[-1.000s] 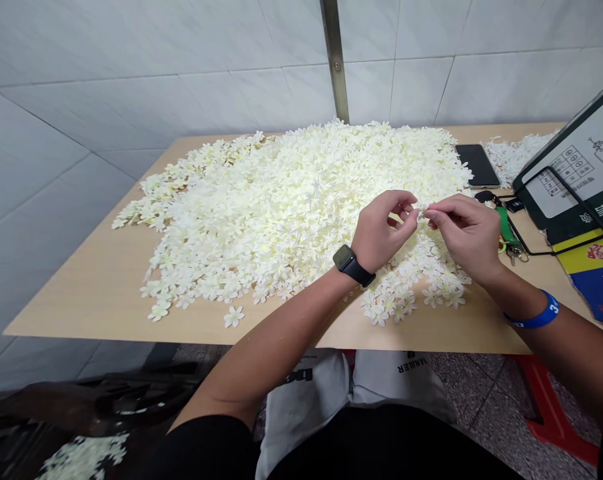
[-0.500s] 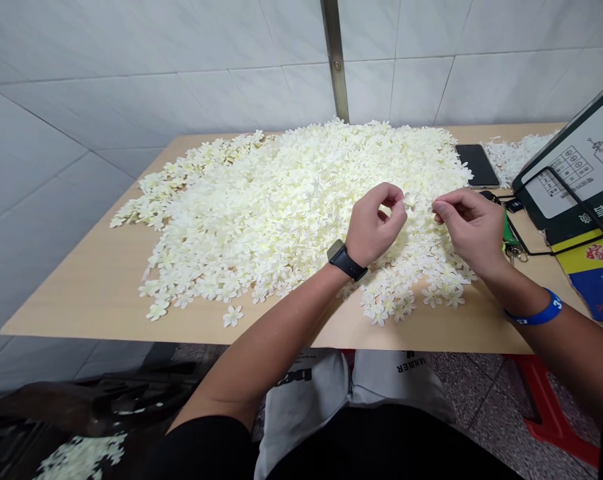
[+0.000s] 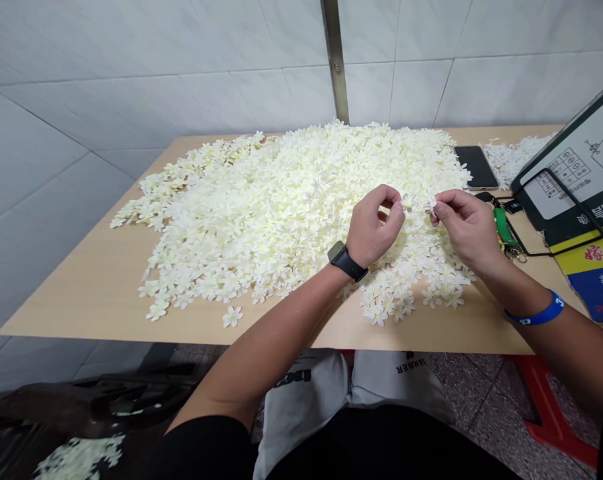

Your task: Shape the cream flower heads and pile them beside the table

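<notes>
Left hand (image 3: pixel 374 227), thumb and forefinger nearly meeting, pinches a white flower (image 3: pixel 408 202); right hand (image 3: pixel 467 227), likewise pinched, grips a second flower (image 3: pixel 431 205). A narrow gap separates the two. Smooth, flat tabletop (image 3: pixel 301 338) extends from beneath both hands to its straight front edge. Heap of thin-petalled flowers (image 3: pixel 281 200) spreads beneath and left of both hands.

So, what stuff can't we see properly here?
In the head view:
White flower at the left hand: too small, partly covered by fingers.
Tabletop under the flower pile: hidden by the flowers.
Printed panel: cut off by the right edge.
</notes>
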Tool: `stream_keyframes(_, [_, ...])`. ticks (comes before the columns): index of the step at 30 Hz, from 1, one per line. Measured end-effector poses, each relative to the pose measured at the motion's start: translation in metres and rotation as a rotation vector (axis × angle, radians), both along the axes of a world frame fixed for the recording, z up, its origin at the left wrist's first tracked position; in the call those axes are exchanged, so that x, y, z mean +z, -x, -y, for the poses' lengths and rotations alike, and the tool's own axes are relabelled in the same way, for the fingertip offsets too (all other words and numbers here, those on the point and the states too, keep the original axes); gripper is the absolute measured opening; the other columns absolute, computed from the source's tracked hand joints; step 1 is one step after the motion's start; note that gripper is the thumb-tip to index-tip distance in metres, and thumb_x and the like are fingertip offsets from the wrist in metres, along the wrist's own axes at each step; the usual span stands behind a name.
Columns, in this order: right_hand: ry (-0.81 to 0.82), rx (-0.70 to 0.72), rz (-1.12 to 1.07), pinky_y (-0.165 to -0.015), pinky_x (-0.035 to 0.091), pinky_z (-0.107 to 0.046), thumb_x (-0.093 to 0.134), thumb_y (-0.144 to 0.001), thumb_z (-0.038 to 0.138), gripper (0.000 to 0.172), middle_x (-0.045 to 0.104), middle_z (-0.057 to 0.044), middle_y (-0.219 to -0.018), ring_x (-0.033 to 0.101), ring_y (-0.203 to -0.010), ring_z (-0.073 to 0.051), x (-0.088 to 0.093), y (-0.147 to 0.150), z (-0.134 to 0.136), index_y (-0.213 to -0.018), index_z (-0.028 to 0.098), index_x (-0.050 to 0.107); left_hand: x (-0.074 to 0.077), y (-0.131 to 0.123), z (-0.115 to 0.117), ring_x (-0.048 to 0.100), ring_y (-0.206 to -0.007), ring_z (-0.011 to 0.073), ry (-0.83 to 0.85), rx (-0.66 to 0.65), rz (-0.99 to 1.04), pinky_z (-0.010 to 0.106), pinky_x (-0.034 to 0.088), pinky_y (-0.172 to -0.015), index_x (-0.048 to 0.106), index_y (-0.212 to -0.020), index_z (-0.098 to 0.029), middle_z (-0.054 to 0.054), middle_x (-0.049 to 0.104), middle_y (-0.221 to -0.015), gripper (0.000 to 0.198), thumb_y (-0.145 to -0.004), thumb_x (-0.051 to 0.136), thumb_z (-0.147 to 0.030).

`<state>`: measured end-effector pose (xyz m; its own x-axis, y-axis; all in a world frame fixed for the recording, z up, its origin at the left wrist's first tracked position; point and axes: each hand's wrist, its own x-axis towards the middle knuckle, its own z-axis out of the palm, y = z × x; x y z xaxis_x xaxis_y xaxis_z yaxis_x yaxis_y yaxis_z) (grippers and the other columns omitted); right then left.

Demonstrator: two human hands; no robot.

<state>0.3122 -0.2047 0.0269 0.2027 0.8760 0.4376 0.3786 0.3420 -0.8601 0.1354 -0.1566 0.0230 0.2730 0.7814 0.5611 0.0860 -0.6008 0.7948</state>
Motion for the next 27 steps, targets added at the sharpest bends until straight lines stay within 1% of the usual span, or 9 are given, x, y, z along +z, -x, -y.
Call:
stream_keyframes(3, [0.023,-0.001,-0.044,-0.064,0.050,-0.032,0.071,-0.087,0.034,0.012,0.063,0.000,-0.071,0.059,-0.065,-0.015,0.000,0.002,0.000,-0.081,0.024,0.067,-0.001,-0.001,0.000,0.063,-0.080,0.0103,0.005,-0.019,0.018,0.021,0.052,-0.065,0.059,-0.083,-0.019,0.002,0.068,-0.087,0.006,-0.089,0.058,-0.018])
stream_keyframes(6, [0.015,-0.021,-0.007,-0.061,0.049,-0.031,0.070,-0.089,0.034,0.017,0.062,0.000,-0.067,0.057,-0.063,-0.014,0.002,0.002,0.003,-0.076,0.024,0.067,-0.004,-0.003,0.000,0.068,-0.086,0.0107,0.052,-0.029,0.053,0.021,0.057,-0.070,0.059,-0.082,-0.018,0.004,0.072,-0.095,0.007,-0.088,0.062,-0.018])
stream_keyframes(8, [0.002,-0.034,0.019,-0.059,0.047,-0.031,0.069,-0.090,0.036,0.022,0.060,0.000,-0.064,0.055,-0.061,-0.014,0.004,0.002,0.005,-0.072,0.023,0.065,-0.006,-0.003,-0.001,0.069,-0.082,0.0100,0.085,-0.015,0.064,0.022,0.058,-0.071,0.058,-0.081,-0.018,0.003,0.073,-0.092,0.009,-0.088,0.063,-0.017])
stream_keyframes(11, [-0.008,-0.050,0.046,-0.057,0.045,-0.030,0.069,-0.091,0.036,0.024,0.059,0.001,-0.062,0.053,-0.059,-0.013,0.005,0.003,0.005,-0.070,0.023,0.065,-0.007,-0.004,-0.002,0.068,-0.072,0.0083,0.096,-0.001,0.068,0.021,0.057,-0.067,0.058,-0.085,-0.018,0.000,0.070,-0.082,0.007,-0.089,0.063,-0.019])
stream_keyframes(13, [-0.008,-0.050,0.036,-0.058,0.046,-0.031,0.070,-0.089,0.035,0.021,0.060,0.000,-0.064,0.055,-0.059,-0.014,0.005,0.004,0.005,-0.073,0.023,0.066,-0.005,-0.003,-0.002,0.067,-0.072,0.0076,0.066,0.002,0.056,0.020,0.056,-0.064,0.060,-0.089,-0.019,-0.001,0.068,-0.081,0.004,-0.089,0.061,-0.016])
stream_keyframes(17, [0.013,-0.042,-0.004,-0.061,0.051,-0.031,0.073,-0.085,0.030,0.011,0.065,0.000,-0.069,0.060,-0.062,-0.014,0.004,0.007,0.004,-0.078,0.023,0.069,0.000,-0.001,0.000,0.065,-0.081,0.0099,-0.081,0.035,-0.033,0.018,0.052,-0.061,0.068,-0.079,-0.020,0.001,0.069,-0.086,0.021,-0.085,0.054,-0.005])
stream_keyframes(20, [0.015,-0.063,0.000,-0.061,0.052,-0.032,0.074,-0.084,0.029,0.010,0.066,0.000,-0.068,0.061,-0.062,-0.015,0.004,0.007,0.004,-0.077,0.024,0.069,0.002,0.000,0.002,0.063,-0.083,0.0119,-0.104,0.047,-0.065,0.019,0.049,-0.057,0.072,-0.077,-0.020,0.002,0.068,-0.087,0.025,-0.083,0.054,-0.005])
stream_keyframes(23, [0.010,-0.085,0.020,-0.059,0.050,-0.031,0.074,-0.084,0.030,0.012,0.065,0.000,-0.065,0.059,-0.061,-0.015,0.005,0.008,0.005,-0.075,0.024,0.069,0.003,-0.001,0.005,0.063,-0.085,0.0128,-0.058,0.032,-0.084,0.019,0.048,-0.055,0.075,-0.084,-0.021,0.003,0.068,-0.092,0.023,-0.086,0.056,-0.009])
stream_keyframes(27, [0.002,-0.088,0.046,-0.059,0.049,-0.031,0.074,-0.085,0.032,0.015,0.065,0.000,-0.065,0.059,-0.061,-0.015,0.006,0.008,0.007,-0.073,0.024,0.069,0.003,-0.003,0.006,0.063,-0.086,0.0128,-0.005,-0.026,-0.094,0.018,0.046,-0.053,0.074,-0.088,-0.021,0.004,0.068,-0.095,0.010,-0.090,0.065,-0.023])
